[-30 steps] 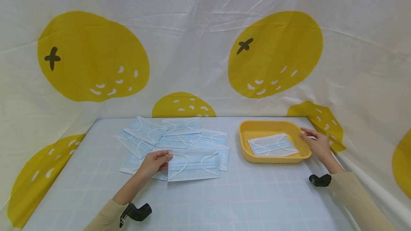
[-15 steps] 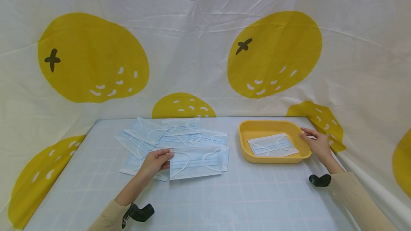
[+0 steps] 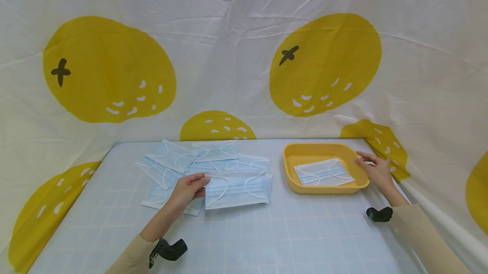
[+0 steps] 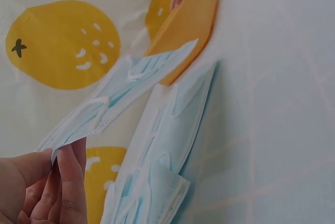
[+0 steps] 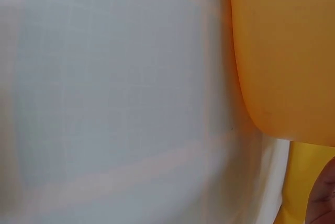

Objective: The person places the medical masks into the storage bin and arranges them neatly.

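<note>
My left hand (image 3: 186, 191) pinches one end of a light-blue pleated face mask (image 3: 236, 191) between thumb and fingers. In the left wrist view the held mask (image 4: 99, 101) stretches out raised from the thumb (image 4: 31, 167), its white ear loops showing. More masks (image 3: 175, 155) lie overlapping in a loose pile behind and beneath it. To the right stands a yellow tray (image 3: 320, 189) with a single mask (image 3: 324, 172) flat inside. My right hand (image 3: 377, 173) holds the tray's right rim with thumb and fingertips; only its edge enters the right wrist view, below the tray wall (image 5: 288, 56).
A pale gridded cloth (image 3: 267, 240) covers the table. White fabric with large yellow fruit prints (image 3: 328, 64) hangs close behind the table and along its sides. Dark camera mounts (image 3: 171, 249) sit at both wrists.
My left hand has shifted a little right and away from me, carrying the mask over the pile's right part. The right hand and tray have stayed put.
</note>
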Motion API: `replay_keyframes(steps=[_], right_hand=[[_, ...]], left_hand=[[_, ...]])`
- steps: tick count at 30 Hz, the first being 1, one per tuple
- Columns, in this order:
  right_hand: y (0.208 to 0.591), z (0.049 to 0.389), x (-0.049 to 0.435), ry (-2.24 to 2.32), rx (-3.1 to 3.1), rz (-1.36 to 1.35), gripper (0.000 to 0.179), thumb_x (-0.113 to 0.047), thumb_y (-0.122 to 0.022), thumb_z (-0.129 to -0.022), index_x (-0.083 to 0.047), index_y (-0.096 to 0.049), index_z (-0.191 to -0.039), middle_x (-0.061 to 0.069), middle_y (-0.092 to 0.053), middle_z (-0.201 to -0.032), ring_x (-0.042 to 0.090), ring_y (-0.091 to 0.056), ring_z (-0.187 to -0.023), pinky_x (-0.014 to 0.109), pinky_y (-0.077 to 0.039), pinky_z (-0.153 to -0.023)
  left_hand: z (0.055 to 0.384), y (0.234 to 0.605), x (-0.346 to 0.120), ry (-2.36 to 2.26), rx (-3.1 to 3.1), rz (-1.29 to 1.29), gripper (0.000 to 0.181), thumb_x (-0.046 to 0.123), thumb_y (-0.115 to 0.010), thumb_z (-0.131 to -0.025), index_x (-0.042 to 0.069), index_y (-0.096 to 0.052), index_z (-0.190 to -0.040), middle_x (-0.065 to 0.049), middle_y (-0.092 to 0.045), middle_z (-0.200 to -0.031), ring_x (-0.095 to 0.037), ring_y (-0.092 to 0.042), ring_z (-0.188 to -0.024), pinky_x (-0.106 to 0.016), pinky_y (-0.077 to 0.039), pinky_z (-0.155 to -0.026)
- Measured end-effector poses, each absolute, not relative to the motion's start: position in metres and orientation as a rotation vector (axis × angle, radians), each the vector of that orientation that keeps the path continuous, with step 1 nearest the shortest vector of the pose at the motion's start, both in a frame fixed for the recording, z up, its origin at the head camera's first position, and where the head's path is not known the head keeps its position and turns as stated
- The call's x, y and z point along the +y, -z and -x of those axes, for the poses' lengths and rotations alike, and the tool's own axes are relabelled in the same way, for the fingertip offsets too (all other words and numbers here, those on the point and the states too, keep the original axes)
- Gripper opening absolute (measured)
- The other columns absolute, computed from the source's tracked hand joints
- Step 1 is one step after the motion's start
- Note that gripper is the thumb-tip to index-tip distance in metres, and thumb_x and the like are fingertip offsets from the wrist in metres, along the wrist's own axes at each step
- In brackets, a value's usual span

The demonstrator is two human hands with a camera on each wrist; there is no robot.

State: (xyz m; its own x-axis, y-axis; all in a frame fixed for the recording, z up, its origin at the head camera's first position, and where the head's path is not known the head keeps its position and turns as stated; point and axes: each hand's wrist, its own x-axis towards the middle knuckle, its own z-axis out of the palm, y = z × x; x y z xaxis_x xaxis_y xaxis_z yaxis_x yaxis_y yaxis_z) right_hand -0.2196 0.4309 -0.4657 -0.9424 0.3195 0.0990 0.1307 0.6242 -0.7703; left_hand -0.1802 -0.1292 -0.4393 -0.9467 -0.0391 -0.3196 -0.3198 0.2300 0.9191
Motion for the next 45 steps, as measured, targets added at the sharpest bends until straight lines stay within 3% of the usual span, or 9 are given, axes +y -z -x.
replay_keyframes(steps=[11,16,23,26,29,31,38,43,45], right_hand=[[0.465,0.22,0.431,-1.2,-2.633,0.384,0.06,-0.045,-0.058,-0.093,-0.002,-0.054,-0.134,-0.005,-0.054,-0.099,-0.002,-0.048,-0.073,0.007,-0.047,-0.06],[0.465,0.22,0.431,-1.209,-2.63,0.399,0.061,-0.047,-0.059,-0.092,-0.003,-0.054,-0.134,-0.017,-0.051,-0.091,-0.004,-0.047,-0.075,0.016,-0.048,-0.08],[0.467,0.221,0.433,-1.217,-2.606,0.368,0.059,-0.044,-0.06,-0.092,-0.002,-0.055,-0.133,-0.022,-0.05,-0.087,-0.01,-0.05,-0.069,0.011,-0.049,-0.08],[0.469,0.222,0.434,-1.269,-2.583,0.369,0.061,-0.044,-0.061,-0.092,0.0,-0.054,-0.133,-0.022,-0.049,-0.086,-0.011,-0.049,-0.068,0.035,-0.038,-0.11],[0.469,0.223,0.434,-1.302,-2.572,0.369,0.062,-0.045,-0.06,-0.092,0.0,-0.053,-0.134,-0.022,-0.049,-0.087,-0.012,-0.048,-0.068,0.062,-0.021,-0.113],[0.469,0.223,0.433,-1.304,-2.572,0.372,0.063,-0.045,-0.06,-0.092,0.0,-0.053,-0.134,-0.019,-0.049,-0.089,-0.012,-0.048,-0.068,0.062,-0.023,-0.112],[0.468,0.222,0.43,-1.224,-2.612,0.38,0.06,-0.045,-0.058,-0.093,-0.003,-0.054,-0.134,0.007,-0.058,-0.106,-0.008,-0.048,-0.074,0.014,-0.049,-0.087],[0.467,0.22,0.43,-1.27,-2.586,0.37,0.06,-0.045,-0.059,-0.093,-0.002,-0.054,-0.134,-0.002,-0.057,-0.1,-0.007,-0.045,-0.076,0.059,-0.02,-0.114],[0.466,0.22,0.43,-1.288,-2.568,0.355,0.06,-0.043,-0.06,-0.092,0.0,-0.054,-0.133,-0.013,-0.053,-0.094,-0.007,-0.045,-0.076,0.06,-0.012,-0.117]], left_hand=[[0.184,0.434,-0.116,-1.851,2.241,0.289,0.042,0.025,-0.062,-0.094,0.004,-0.057,-0.13,-0.009,-0.07,-0.104,-0.015,-0.063,-0.076,-0.023,-0.058,-0.073],[0.186,0.432,-0.109,-1.875,2.211,0.273,0.041,0.024,-0.063,-0.094,0.003,-0.059,-0.128,-0.008,-0.071,-0.1,-0.014,-0.062,-0.074,-0.02,-0.057,-0.07],[0.189,0.429,-0.098,-1.894,2.199,0.251,0.042,0.025,-0.064,-0.093,0.004,-0.058,-0.129,-0.008,-0.069,-0.103,-0.013,-0.061,-0.075,-0.02,-0.057,-0.07],[0.19,0.428,-0.093,-1.894,2.192,0.24,0.042,0.025,-0.064,-0.093,0.004,-0.058,-0.129,-0.009,-0.069,-0.105,-0.013,-0.061,-0.076,-0.02,-0.057,-0.071],[0.192,0.427,-0.087,-1.899,2.178,0.229,0.041,0.025,-0.064,-0.093,0.005,-0.059,-0.128,-0.01,-0.068,-0.105,-0.014,-0.061,-0.077,-0.021,-0.057,-0.071],[0.193,0.426,-0.083,-1.9,2.174,0.221,0.04,0.025,-0.064,-0.093,0.005,-0.059,-0.128,-0.009,-0.069,-0.104,-0.014,-0.061,-0.076,-0.021,-0.057,-0.071],[0.195,0.421,-0.067,-1.924,2.13,0.206,0.04,0.024,-0.064,-0.093,0.005,-0.06,-0.127,-0.008,-0.07,-0.104,-0.014,-0.061,-0.076,-0.021,-0.057,-0.071],[0.195,0.421,-0.057,-1.943,2.122,0.182,0.039,0.024,-0.064,-0.092,0.005,-0.061,-0.125,-0.008,-0.07,-0.104,-0.013,-0.062,-0.076,-0.022,-0.057,-0.071],[0.196,0.421,-0.054,-1.95,2.114,0.171,0.038,0.024,-0.065,-0.092,0.004,-0.062,-0.124,-0.008,-0.07,-0.103,-0.013,-0.062,-0.075,-0.022,-0.057,-0.071]])
